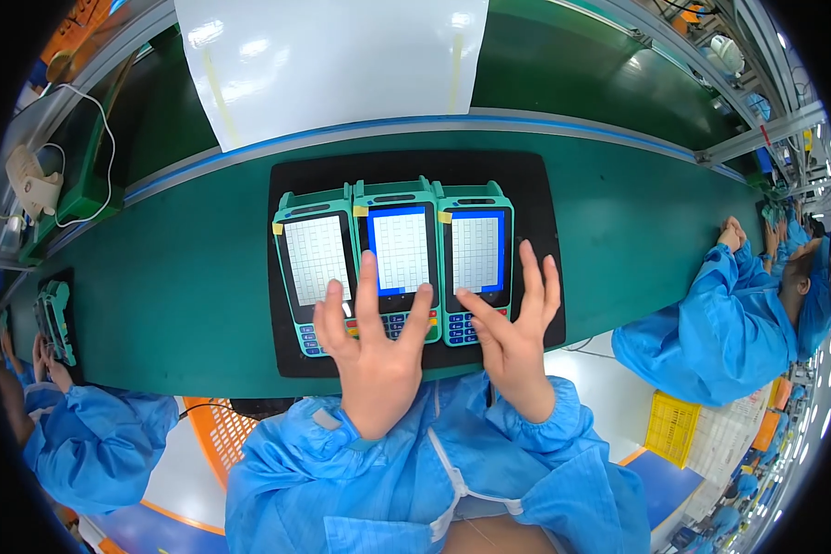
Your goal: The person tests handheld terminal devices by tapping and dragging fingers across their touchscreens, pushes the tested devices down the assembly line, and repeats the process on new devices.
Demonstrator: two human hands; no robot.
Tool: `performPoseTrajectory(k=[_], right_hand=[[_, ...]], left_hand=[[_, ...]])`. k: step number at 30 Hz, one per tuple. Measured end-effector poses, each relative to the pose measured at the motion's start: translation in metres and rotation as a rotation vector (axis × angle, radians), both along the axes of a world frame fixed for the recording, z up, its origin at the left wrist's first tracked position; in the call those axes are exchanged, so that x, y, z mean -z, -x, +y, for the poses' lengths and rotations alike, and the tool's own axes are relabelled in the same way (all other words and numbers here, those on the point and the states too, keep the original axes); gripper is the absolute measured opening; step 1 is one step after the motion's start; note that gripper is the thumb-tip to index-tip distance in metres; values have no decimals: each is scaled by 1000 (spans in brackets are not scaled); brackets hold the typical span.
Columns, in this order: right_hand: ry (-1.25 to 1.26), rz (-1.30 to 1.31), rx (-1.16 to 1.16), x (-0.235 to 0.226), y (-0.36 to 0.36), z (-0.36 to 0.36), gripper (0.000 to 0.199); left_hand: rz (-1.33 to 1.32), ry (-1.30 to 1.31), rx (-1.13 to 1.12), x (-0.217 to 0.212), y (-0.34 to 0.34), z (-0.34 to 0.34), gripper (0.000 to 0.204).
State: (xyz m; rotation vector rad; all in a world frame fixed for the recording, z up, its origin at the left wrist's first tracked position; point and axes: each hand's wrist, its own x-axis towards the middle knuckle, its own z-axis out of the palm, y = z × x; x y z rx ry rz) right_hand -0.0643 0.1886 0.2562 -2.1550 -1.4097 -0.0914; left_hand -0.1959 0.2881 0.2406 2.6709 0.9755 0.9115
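Three green handheld payment terminals lie side by side, screens up, on a black mat [526, 175]. Each has a keypad at its near end and a small yellow tag at its top left corner. A white grid shows on every screen; blue borders part of it on the middle terminal [402, 245] and the right terminal [476, 249], while the left terminal [316, 254] shows hardly any blue. My left hand [374, 369] is spread over the left and middle terminals, fingertips at their screens. My right hand [522, 346] has its fingers apart, index fingertip at the right terminal's lower left screen.
The mat lies on a green workbench [185, 249]. A white sheet [332, 65] hangs at the back. At far left a person handles another terminal [55, 319]; to the right sits a person in a blue smock [711, 323]. An orange basket [217, 434] and a yellow basket [672, 427] stand below.
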Motion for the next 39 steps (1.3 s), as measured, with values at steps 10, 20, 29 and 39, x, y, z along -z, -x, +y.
performPoseTrajectory(k=[10, 20, 29, 39], right_hand=[[-19, -37, 52, -9, -8, 32, 32], [-19, -55, 60, -14, -14, 39, 29], [43, -41, 60, -12, -12, 10, 29], [-19, -66, 92, -19, -27, 40, 28]], left_hand=[[12, -41, -81, -10, -24, 10, 27], [-25, 22, -79, -21, -40, 25, 30], [88, -65, -85, -8, -6, 1, 22], [12, -25, -78, -22, -37, 36, 35]])
